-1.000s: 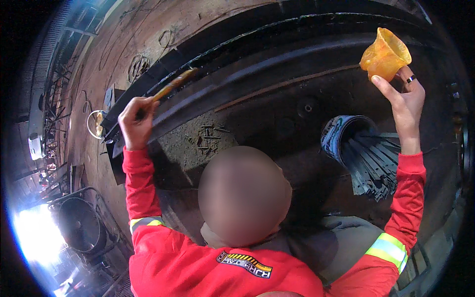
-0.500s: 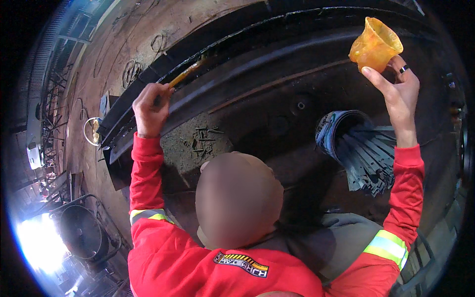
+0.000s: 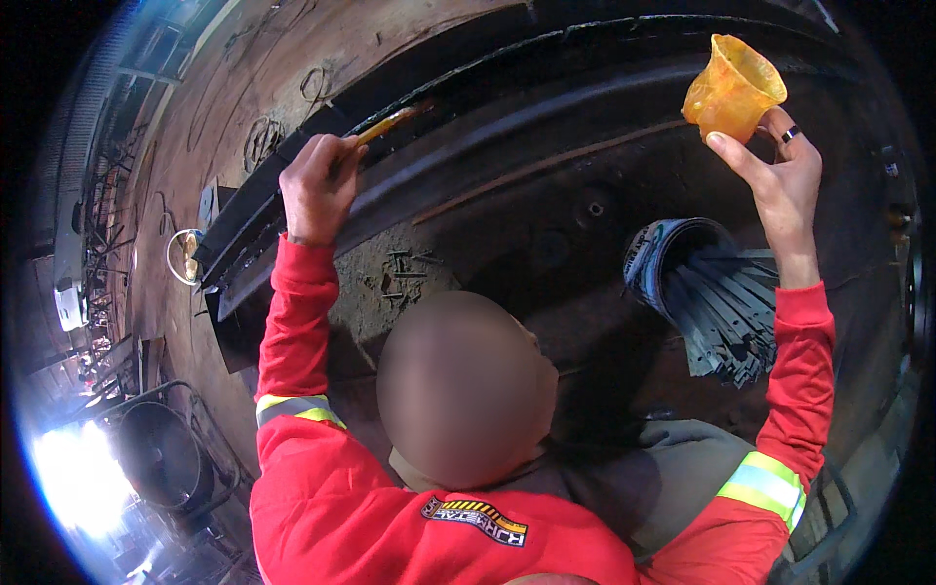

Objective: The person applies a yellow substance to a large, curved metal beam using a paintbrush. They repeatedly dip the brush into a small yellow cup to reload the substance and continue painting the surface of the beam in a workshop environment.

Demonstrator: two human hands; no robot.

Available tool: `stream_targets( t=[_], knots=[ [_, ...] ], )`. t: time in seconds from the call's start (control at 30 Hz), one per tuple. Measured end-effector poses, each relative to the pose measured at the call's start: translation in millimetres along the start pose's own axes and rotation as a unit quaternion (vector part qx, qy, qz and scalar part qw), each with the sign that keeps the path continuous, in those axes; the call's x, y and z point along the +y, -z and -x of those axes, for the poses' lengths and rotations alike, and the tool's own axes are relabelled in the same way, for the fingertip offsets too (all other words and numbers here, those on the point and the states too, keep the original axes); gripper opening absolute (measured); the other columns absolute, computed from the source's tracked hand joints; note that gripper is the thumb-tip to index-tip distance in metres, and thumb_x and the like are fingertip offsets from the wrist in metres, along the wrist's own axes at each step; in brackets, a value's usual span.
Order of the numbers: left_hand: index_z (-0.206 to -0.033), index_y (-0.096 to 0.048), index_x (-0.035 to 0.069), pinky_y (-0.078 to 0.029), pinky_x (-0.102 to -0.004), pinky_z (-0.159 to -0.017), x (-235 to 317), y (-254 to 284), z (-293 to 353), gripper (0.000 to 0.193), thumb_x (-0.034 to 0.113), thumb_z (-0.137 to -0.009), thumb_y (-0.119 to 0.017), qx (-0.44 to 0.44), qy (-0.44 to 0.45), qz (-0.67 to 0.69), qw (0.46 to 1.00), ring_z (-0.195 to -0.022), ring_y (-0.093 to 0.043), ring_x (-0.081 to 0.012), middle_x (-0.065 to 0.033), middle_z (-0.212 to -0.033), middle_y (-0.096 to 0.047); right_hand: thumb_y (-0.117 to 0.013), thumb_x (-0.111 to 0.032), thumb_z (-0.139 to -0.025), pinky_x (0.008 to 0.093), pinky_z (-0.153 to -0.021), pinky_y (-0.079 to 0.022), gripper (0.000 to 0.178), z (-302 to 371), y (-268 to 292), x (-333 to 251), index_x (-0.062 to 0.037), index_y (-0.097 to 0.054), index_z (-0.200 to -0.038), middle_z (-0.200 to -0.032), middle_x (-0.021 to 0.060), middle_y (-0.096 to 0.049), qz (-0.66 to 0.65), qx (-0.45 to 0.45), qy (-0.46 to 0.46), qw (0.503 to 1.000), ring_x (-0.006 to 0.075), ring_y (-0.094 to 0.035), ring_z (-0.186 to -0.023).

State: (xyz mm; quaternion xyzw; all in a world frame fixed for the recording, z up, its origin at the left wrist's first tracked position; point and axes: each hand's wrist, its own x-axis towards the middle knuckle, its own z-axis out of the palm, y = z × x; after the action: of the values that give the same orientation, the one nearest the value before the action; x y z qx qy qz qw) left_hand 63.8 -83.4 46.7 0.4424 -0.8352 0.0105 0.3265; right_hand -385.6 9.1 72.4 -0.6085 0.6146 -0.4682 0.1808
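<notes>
Closed round the end of a yellow-handled brush, my left hand reaches over a long dark metal beam. The brush's far tip lies against the dark beam area; whether it touches is hard to tell. My right hand grips a yellow-orange, crumpled translucent cup between thumb and fingers. The cup is held up, tilted, with its wide mouth toward the upper right. What it holds inside cannot be made out.
Below my right hand, a tipped bucket spills flat metal strips. Small metal pieces lie on gritty ground near my left forearm. Farther left are a white pail, coiled wire and a dark round drum.
My left hand has moved a little right and up along the beam, carrying the brush with it. My right hand and the cup have shifted slightly left.
</notes>
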Motion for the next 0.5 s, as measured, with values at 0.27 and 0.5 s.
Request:
stream_targets(
  t=[0.27,0.5],
  knots=[
    [-0.089,-0.065,0.000,-0.050,-0.0238,-0.068,-18,31,40,0.018,-0.004,-0.078,-0.079,0.122,0.045,0.029,0.991,-0.073,-0.062,-0.0116,-0.0072,-0.085,-0.069,-0.084,-0.023,-0.077,0.0296,-0.095,-0.045,0.043,2,0,-8,-0.0009,-0.070,-0.111,-0.104,0.0061,-0.072,0.062,0.003,0.025,0.998,0.0136,-0.064,-0.100],
    [-0.088,-0.066,0.000,-0.048,-0.0228,-0.071,-47,103,95,0.018,-0.008,-0.078,-0.078,0.110,0.140,0.084,0.980,-0.078,-0.060,-0.0094,-0.0062,-0.089,-0.068,-0.081,-0.021,-0.079,0.0302,-0.097,-0.044,0.042,3,-8,-7,-0.0010,-0.068,-0.114,-0.107,0.0054,-0.071,0.025,0.000,0.006,1.000,0.0140,-0.064,-0.100]
  ],
)
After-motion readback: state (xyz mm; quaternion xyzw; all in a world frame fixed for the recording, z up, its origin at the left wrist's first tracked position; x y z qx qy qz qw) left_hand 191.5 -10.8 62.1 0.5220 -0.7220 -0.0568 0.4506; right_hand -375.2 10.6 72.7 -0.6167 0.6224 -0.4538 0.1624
